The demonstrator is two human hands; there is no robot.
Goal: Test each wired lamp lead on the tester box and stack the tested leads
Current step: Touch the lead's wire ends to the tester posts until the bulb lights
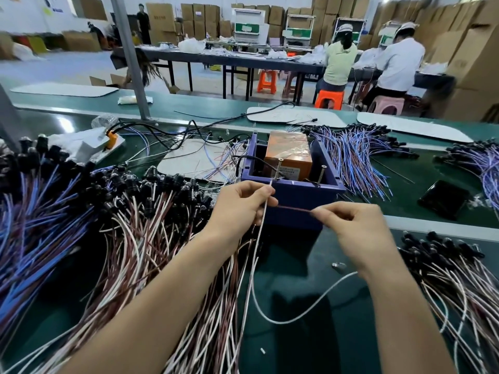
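Pinching white wire (256, 238) in left grip (240, 203), tip at a tester box (297, 195) screw (278, 170); pinching brown wire (294, 209) in right grip (359, 225), held aside, likely for the second screw (321, 174).

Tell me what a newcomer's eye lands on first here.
Dead centre, the left hand pinches a white wire and the right hand a brown wire, just in front of the blue tester box. Heaps of black-capped leads crowd the green bench on both sides.
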